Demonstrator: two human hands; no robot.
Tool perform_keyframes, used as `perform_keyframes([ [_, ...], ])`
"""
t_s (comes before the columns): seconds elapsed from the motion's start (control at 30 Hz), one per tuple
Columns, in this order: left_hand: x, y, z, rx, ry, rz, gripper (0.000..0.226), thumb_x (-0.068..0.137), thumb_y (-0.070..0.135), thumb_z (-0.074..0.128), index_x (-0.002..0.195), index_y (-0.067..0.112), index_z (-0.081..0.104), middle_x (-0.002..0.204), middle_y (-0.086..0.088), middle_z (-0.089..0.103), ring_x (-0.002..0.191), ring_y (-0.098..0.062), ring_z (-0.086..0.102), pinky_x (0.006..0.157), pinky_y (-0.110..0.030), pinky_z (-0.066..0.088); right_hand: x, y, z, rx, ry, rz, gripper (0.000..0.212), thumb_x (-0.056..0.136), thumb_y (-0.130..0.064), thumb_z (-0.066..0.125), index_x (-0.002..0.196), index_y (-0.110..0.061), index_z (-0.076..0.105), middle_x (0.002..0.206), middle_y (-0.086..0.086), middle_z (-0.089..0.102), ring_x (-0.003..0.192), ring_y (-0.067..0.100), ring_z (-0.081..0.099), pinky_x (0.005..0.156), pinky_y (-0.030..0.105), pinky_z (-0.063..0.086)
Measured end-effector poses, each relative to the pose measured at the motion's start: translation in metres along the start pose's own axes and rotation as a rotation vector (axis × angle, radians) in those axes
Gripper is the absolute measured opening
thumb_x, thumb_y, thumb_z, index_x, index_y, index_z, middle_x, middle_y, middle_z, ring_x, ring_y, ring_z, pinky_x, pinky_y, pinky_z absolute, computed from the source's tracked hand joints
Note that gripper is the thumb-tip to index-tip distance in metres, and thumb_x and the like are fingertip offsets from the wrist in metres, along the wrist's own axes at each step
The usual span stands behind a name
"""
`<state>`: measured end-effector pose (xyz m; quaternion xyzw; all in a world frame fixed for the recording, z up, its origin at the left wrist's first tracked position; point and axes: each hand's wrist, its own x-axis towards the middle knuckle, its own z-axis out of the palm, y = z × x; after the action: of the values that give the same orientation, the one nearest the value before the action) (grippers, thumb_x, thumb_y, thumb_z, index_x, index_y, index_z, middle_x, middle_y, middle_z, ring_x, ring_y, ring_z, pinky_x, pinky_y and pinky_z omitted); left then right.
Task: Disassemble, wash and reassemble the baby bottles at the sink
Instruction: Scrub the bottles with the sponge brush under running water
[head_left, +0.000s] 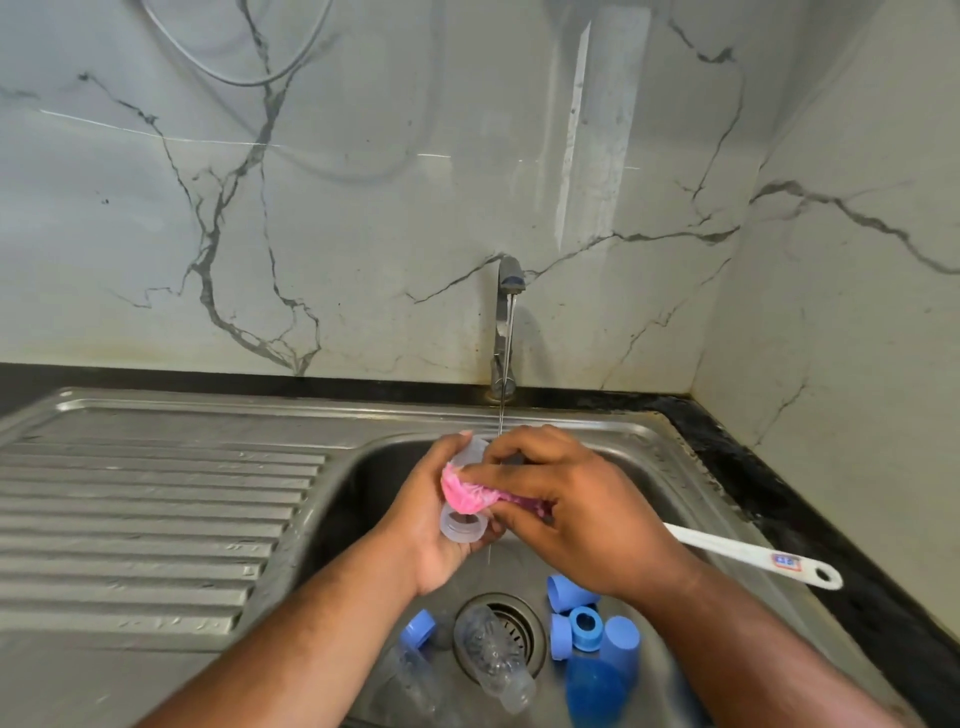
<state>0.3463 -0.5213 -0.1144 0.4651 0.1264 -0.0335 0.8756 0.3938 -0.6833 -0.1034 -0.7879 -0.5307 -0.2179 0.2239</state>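
My left hand grips a clear baby bottle body over the sink basin, its open neck facing me. My right hand pinches a pink scrubber against the bottle's side. A thin stream of water falls from the tap onto the hands. Below, in the basin, lie two more clear bottles, one across the drain. Blue caps and rings lie right of the drain, and one blue ring lies to its left.
A white long handle rests on the sink's right rim, its head hidden behind my right hand. A ribbed steel draining board spreads to the left. A black counter edge and marble walls close in the right and back.
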Motion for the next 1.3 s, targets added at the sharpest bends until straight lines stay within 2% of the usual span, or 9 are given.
perform_keyframes([
  [0.17,0.005,0.007,-0.005,-0.116,0.068,-0.03,0.05,0.101,0.044,0.042,0.116,0.0,0.062,0.079,-0.021,0.07,0.062,-0.028,0.068,0.06,-0.036,0.057,-0.002,0.017,-0.01,0.025,-0.004,0.032,0.034,0.093,-0.041,0.062,0.126,-0.038,0.071,0.12,-0.022,0.059,0.112,0.005,0.054,0.082,0.035,0.055],
  [0.23,0.003,0.009,-0.005,-0.119,0.025,-0.032,0.05,0.103,0.04,0.042,0.121,-0.003,0.06,0.095,-0.027,0.073,0.074,-0.034,0.074,0.067,-0.046,0.064,-0.002,0.018,-0.011,0.026,0.007,0.029,0.037,0.092,-0.044,0.057,0.126,-0.039,0.071,0.12,-0.022,0.059,0.113,0.006,0.055,0.083,0.036,0.055],
  [0.33,0.003,0.013,-0.006,-0.069,-0.024,-0.004,0.049,0.102,0.04,0.05,0.123,-0.002,0.061,0.102,-0.026,0.074,0.08,-0.031,0.076,0.067,-0.043,0.064,-0.002,0.019,-0.011,0.05,0.033,0.03,0.036,0.093,-0.035,0.066,0.128,-0.038,0.069,0.122,-0.019,0.059,0.114,0.009,0.055,0.084,0.037,0.055],
  [0.57,0.002,0.005,-0.005,-0.006,-0.015,-0.034,0.034,0.096,0.037,0.056,0.086,0.006,0.068,0.07,-0.012,0.066,0.061,-0.02,0.064,0.057,-0.029,0.051,0.002,-0.004,-0.003,-0.022,0.023,-0.064,0.036,0.094,-0.032,0.064,0.127,-0.046,0.066,0.123,-0.023,0.054,0.111,0.007,0.052,0.069,0.034,0.055],
  [0.83,0.003,0.015,-0.01,-0.031,0.046,-0.019,0.042,0.098,0.03,0.057,0.123,-0.004,0.058,0.1,-0.029,0.072,0.078,-0.037,0.076,0.062,-0.052,0.063,-0.002,0.021,-0.015,-0.057,0.047,0.033,0.036,0.093,-0.025,0.069,0.125,-0.041,0.071,0.12,-0.016,0.059,0.102,0.009,0.05,0.07,0.037,0.053],
  [0.93,0.003,0.009,-0.008,0.058,0.021,0.013,0.037,0.081,0.032,0.068,0.104,0.002,0.071,0.086,-0.02,0.074,0.069,-0.025,0.075,0.055,-0.04,0.063,0.001,0.01,-0.012,-0.052,0.055,0.008,0.038,0.093,-0.023,0.07,0.126,-0.041,0.07,0.121,-0.016,0.058,0.105,0.011,0.052,0.069,0.037,0.054],
  [1.03,0.004,0.003,-0.007,0.139,0.01,0.032,0.025,0.092,0.027,0.061,0.075,0.014,0.074,0.069,-0.012,0.069,0.057,-0.02,0.069,0.048,-0.03,0.057,0.002,0.001,-0.008,-0.058,0.036,-0.028,0.039,0.093,-0.022,0.065,0.126,-0.044,0.069,0.123,-0.016,0.056,0.111,0.013,0.051,0.067,0.039,0.055],
  [1.2,0.006,0.005,-0.008,0.099,0.057,-0.085,0.036,0.098,0.04,0.049,0.084,0.009,0.063,0.065,-0.011,0.061,0.055,-0.021,0.06,0.044,-0.025,0.047,0.001,0.004,-0.005,-0.051,0.007,-0.031,0.036,0.094,-0.033,0.054,0.125,-0.046,0.067,0.121,-0.016,0.057,0.11,0.012,0.052,0.064,0.039,0.055],
  [1.3,0.005,0.009,-0.011,0.025,0.078,-0.097,0.035,0.097,0.032,0.047,0.102,0.001,0.063,0.079,-0.021,0.068,0.068,-0.03,0.066,0.054,-0.041,0.06,-0.002,0.014,-0.007,-0.043,-0.001,0.006,0.035,0.095,-0.028,0.061,0.126,-0.043,0.069,0.12,-0.015,0.058,0.108,0.013,0.052,0.066,0.04,0.055],
])
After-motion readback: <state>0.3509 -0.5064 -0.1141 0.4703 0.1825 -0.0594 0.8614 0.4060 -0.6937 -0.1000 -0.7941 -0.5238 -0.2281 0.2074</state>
